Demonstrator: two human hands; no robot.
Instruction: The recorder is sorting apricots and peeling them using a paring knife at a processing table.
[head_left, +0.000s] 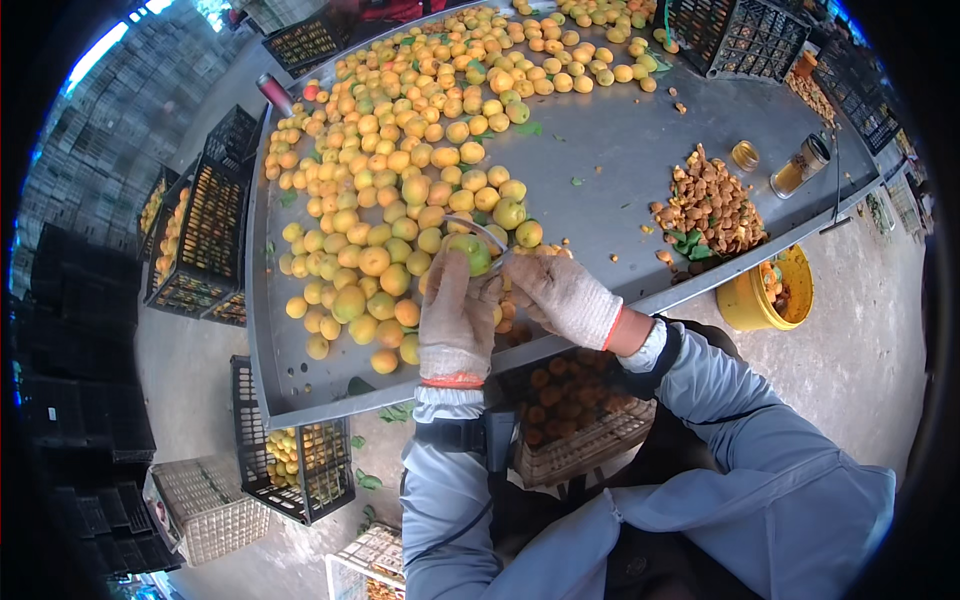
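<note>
My left hand, in a white knitted glove with an orange-red cuff edge, holds a greenish apricot over the metal table. Against that fruit lies a thin curved metal strip, perhaps a blade or a wire loop. My right hand, gloved alike, has its fingers closed close to the strip's lower end; its grip is partly hidden. Yellow and orange apricots lie spread around and beyond my left hand. Below my right hand, partly covered, are pieces of orange fruit.
Right of my hands lies a pile of brown apricot pits, with a small jar and a glass bottle behind. A yellow bucket stands below the right edge. Plastic crates of fruit stand left; another crate sits below the front edge.
</note>
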